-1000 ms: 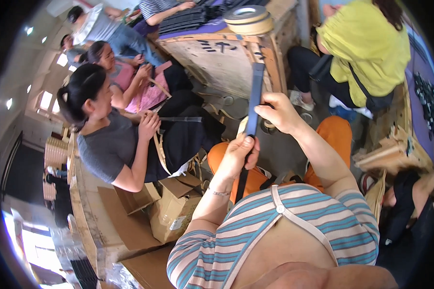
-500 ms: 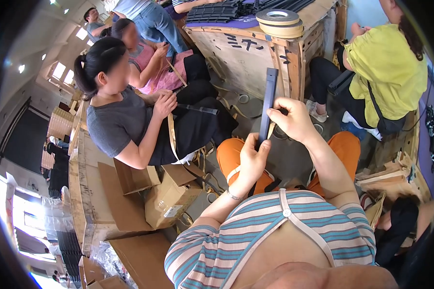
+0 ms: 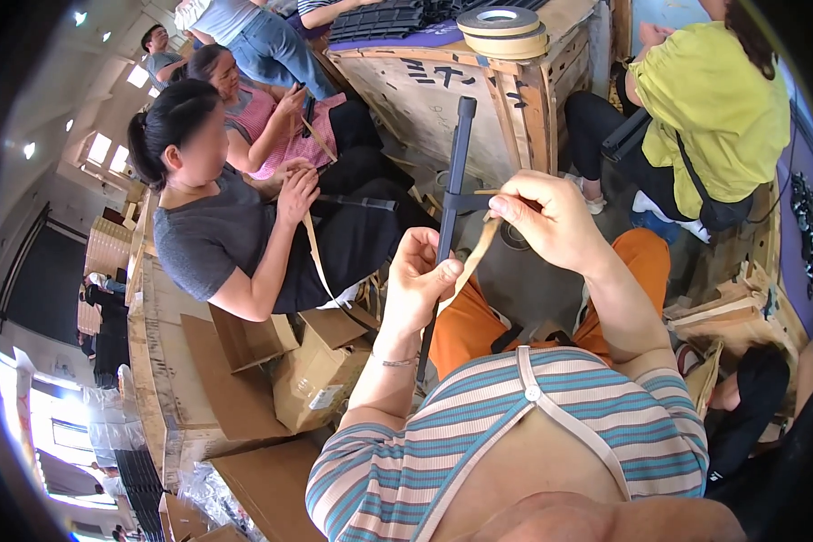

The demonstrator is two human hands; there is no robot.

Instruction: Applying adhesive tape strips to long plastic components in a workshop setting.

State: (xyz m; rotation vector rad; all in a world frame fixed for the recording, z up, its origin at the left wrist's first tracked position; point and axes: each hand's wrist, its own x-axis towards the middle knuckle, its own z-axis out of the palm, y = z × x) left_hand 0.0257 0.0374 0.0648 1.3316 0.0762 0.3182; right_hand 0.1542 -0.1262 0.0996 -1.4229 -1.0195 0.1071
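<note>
A long, narrow dark bar [image 3: 462, 140] stands tilted in front of me, its far end up near the crate and its lower end beside my left wrist. My left hand [image 3: 419, 287] is closed round its middle, thumb across the front. A short dark strip [image 3: 468, 201] sticks out sideways from the bar toward my right hand [image 3: 556, 224]. Between thumb and forefinger, that hand pinches a tan tape strip [image 3: 477, 256], which hangs down in a curve to my left fingers. Whether the dark and tan strips are one piece, I cannot tell.
Tape rolls [image 3: 503, 42] are stacked on a wooden crate [image 3: 425, 99] ahead, beside dark slatted parts. Left, a person in grey [image 3: 212, 230] holds a tan strip; right sits one in yellow [image 3: 714, 117]. Cardboard boxes [image 3: 321, 375] are at lower left, a splintered wooden box [image 3: 727, 307] at right.
The bar and my left hand have shifted left and slightly toward me. My right hand has come away from the bar, with the tan strip now stretched out from it.
</note>
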